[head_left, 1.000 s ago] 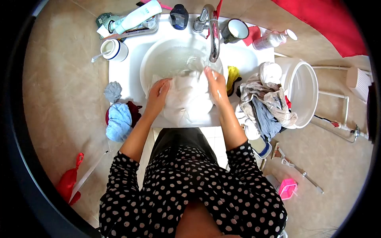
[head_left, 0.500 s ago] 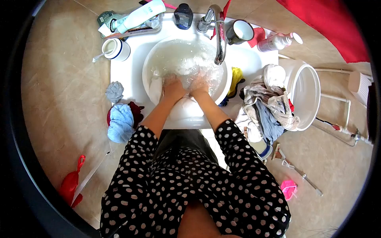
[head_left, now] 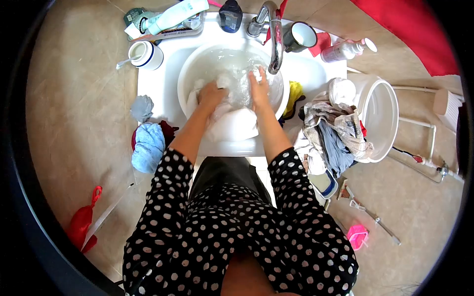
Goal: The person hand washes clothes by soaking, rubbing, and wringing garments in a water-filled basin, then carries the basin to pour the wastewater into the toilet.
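A white basin (head_left: 182, 93) of water stands in the sink, with a wet white cloth (head_left: 232, 126) bunched in it and draped against its near side. My left hand (head_left: 212, 93) is closed on part of this cloth at the basin's left, its fingertips hidden by fabric and water. On the right, my right hand (head_left: 259, 89) is at the water with its fingers apart. White foam or splash shows by those fingers, and I make out no cloth in them. The chrome faucet (head_left: 276, 44) curves over the basin just beyond my right hand.
A heap of clothes (head_left: 335, 123) hangs by a white bucket (head_left: 380, 121) at the right. Balled blue cloth (head_left: 149, 148) lies on the left. A yellow cloth (head_left: 295, 93), dark bottle (head_left: 230, 17), mug (head_left: 300, 37) and white jar (head_left: 145, 55) surround the basin.
My hands have moved apart and come up from the water. My left hand shifted slightly left, while the right moved farther from me toward the faucet. More of the white cloth shows.
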Demonstrator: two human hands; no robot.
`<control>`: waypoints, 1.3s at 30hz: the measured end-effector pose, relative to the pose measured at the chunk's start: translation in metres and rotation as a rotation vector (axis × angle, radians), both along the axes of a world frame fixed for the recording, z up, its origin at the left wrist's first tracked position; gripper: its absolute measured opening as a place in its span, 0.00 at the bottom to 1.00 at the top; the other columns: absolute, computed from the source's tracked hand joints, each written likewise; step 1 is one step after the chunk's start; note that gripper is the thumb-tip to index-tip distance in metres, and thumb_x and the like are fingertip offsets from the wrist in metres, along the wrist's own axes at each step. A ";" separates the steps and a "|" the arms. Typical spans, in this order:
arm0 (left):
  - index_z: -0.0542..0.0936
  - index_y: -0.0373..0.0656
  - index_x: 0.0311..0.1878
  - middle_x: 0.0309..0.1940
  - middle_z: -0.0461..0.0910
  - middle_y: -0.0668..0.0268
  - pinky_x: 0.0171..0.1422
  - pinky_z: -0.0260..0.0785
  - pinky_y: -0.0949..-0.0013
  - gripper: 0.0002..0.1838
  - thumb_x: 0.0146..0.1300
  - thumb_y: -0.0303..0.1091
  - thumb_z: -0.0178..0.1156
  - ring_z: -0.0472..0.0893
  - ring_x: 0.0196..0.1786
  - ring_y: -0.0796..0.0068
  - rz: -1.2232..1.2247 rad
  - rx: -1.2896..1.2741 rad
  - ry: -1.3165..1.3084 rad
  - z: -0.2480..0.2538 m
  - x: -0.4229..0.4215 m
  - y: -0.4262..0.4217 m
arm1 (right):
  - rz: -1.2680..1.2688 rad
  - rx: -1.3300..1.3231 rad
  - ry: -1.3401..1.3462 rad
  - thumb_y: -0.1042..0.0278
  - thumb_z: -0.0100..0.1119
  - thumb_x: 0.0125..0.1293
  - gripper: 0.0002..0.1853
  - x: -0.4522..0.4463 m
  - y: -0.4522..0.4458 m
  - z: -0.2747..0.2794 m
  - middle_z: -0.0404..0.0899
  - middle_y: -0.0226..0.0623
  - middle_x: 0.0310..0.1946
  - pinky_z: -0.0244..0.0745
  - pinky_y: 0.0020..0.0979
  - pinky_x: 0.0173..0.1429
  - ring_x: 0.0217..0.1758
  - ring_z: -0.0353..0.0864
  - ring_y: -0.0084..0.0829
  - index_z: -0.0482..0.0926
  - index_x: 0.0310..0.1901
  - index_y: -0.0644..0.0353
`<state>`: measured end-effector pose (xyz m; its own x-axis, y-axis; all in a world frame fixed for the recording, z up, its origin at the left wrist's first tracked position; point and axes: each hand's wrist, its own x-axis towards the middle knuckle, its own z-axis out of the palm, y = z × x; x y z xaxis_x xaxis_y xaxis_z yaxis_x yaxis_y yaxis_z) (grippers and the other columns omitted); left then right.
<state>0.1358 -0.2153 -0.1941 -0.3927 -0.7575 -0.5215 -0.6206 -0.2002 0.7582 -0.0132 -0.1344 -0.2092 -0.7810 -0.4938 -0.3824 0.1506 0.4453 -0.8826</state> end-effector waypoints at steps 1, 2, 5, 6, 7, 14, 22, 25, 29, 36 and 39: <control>0.82 0.39 0.45 0.40 0.83 0.53 0.47 0.73 0.59 0.23 0.45 0.42 0.66 0.83 0.42 0.55 -0.095 -0.093 -0.016 0.019 0.000 0.004 | -0.051 0.027 -0.089 0.40 0.62 0.60 0.40 0.013 0.002 0.014 0.67 0.54 0.61 0.67 0.44 0.64 0.65 0.66 0.49 0.64 0.67 0.57; 0.82 0.38 0.44 0.38 0.83 0.53 0.46 0.73 0.59 0.23 0.46 0.41 0.66 0.83 0.41 0.56 -0.190 -0.184 -0.035 0.037 -0.004 0.013 | -0.103 -0.043 -0.293 0.39 0.62 0.60 0.41 0.019 0.003 0.027 0.68 0.52 0.60 0.67 0.44 0.64 0.64 0.67 0.48 0.63 0.67 0.57; 0.82 0.38 0.43 0.36 0.83 0.52 0.45 0.73 0.59 0.21 0.46 0.41 0.65 0.83 0.38 0.56 -0.430 -0.370 0.006 0.095 -0.016 0.040 | -0.060 -0.325 -1.037 0.37 0.61 0.60 0.39 0.014 0.011 0.003 0.75 0.46 0.54 0.74 0.42 0.59 0.57 0.76 0.41 0.66 0.65 0.58; 0.82 0.38 0.42 0.35 0.82 0.50 0.45 0.73 0.58 0.21 0.46 0.41 0.65 0.82 0.38 0.53 -0.464 -0.471 0.084 0.105 -0.022 0.052 | 0.092 -0.507 -1.315 0.38 0.60 0.60 0.37 0.010 0.011 0.003 0.79 0.43 0.48 0.79 0.41 0.52 0.49 0.82 0.39 0.70 0.60 0.62; 0.83 0.41 0.42 0.34 0.82 0.52 0.42 0.73 0.57 0.21 0.44 0.42 0.66 0.82 0.36 0.52 -0.495 -0.535 0.155 0.108 -0.028 0.060 | 0.219 -0.621 -1.471 0.40 0.60 0.60 0.36 0.008 0.013 0.008 0.79 0.43 0.48 0.79 0.40 0.52 0.48 0.82 0.38 0.71 0.60 0.62; 0.83 0.41 0.44 0.32 0.82 0.52 0.38 0.73 0.57 0.22 0.46 0.43 0.65 0.82 0.34 0.53 -0.371 -0.664 0.336 0.099 -0.034 0.063 | 0.032 -0.741 -1.235 0.48 0.60 0.61 0.31 0.027 0.039 0.036 0.80 0.43 0.47 0.80 0.37 0.50 0.45 0.83 0.35 0.72 0.58 0.65; 0.81 0.38 0.50 0.52 0.78 0.51 0.63 0.66 0.58 0.21 0.53 0.37 0.63 0.75 0.57 0.51 0.039 -0.311 0.096 0.055 0.028 -0.006 | 0.022 0.053 -0.199 0.60 0.62 0.60 0.26 -0.002 0.059 0.072 0.81 0.41 0.45 0.77 0.35 0.51 0.44 0.82 0.32 0.73 0.54 0.71; 0.81 0.38 0.50 0.64 0.69 0.54 0.71 0.55 0.55 0.21 0.53 0.37 0.65 0.65 0.66 0.51 -0.254 -0.503 -0.146 0.087 0.051 -0.016 | 0.448 0.061 0.155 0.59 0.68 0.54 0.35 -0.013 0.068 0.112 0.73 0.54 0.55 0.73 0.37 0.55 0.51 0.77 0.48 0.67 0.58 0.73; 0.82 0.43 0.50 0.70 0.60 0.57 0.73 0.49 0.47 0.22 0.52 0.41 0.67 0.56 0.72 0.50 -0.465 -0.807 -0.248 0.088 0.057 0.000 | 0.584 0.277 0.812 0.64 0.68 0.53 0.41 0.005 0.062 0.096 0.56 0.57 0.68 0.64 0.45 0.65 0.65 0.65 0.57 0.60 0.67 0.62; 0.72 0.49 0.63 0.71 0.56 0.50 0.72 0.41 0.34 0.32 0.56 0.51 0.64 0.50 0.74 0.39 -0.660 -0.638 -0.437 0.036 0.024 0.020 | 0.976 0.703 0.858 0.59 0.46 0.68 0.33 0.030 0.023 0.037 0.36 0.42 0.78 0.44 0.65 0.72 0.78 0.38 0.56 0.52 0.74 0.44; 0.70 0.45 0.63 0.70 0.57 0.49 0.74 0.44 0.42 0.33 0.57 0.50 0.62 0.51 0.74 0.44 -0.566 -0.505 -0.423 0.008 0.010 0.020 | 1.097 0.878 0.802 0.56 0.43 0.70 0.28 0.027 0.012 0.008 0.40 0.41 0.77 0.45 0.63 0.72 0.79 0.40 0.51 0.62 0.71 0.53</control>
<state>0.1462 -0.1951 -0.1860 -0.6294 -0.6873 -0.3627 -0.7751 0.5218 0.3562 0.0133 -0.1226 -0.2009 -0.3454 -0.7802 -0.5215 -0.9140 0.4058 -0.0017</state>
